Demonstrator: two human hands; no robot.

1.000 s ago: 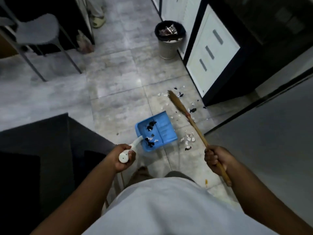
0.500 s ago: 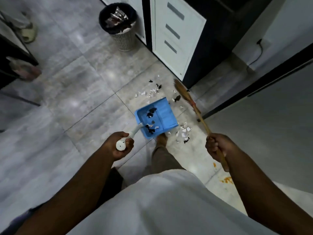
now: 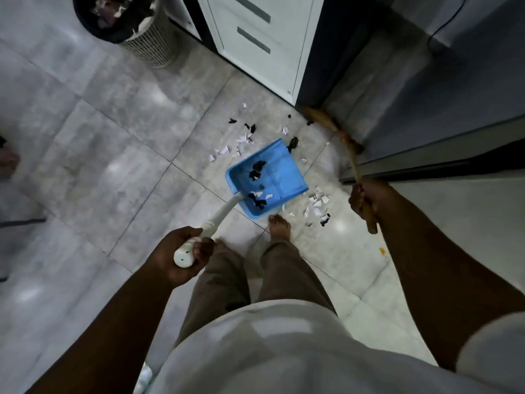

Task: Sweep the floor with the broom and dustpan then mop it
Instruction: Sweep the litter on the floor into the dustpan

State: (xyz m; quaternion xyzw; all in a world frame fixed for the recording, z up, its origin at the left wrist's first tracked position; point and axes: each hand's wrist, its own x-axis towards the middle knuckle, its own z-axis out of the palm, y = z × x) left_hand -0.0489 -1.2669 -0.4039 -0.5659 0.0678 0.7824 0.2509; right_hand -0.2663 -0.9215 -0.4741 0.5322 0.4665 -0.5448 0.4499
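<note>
Left hand (image 3: 181, 253) gripping dustpan (image 3: 267, 177) handle at centre frame; right hand (image 3: 366, 199) clenched round broom (image 3: 335, 129), right of centre. No readable writing.

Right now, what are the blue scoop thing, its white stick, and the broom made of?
The blue dustpan looks like smooth molded plastic: even colour, slight sheen. Its white handle, gripped by the left hand, also looks plastic, with ridged rings. The broom, held by the right hand, seems a brown wooden or cane stick with dry straw-like bristles, though it is blurred.
</note>
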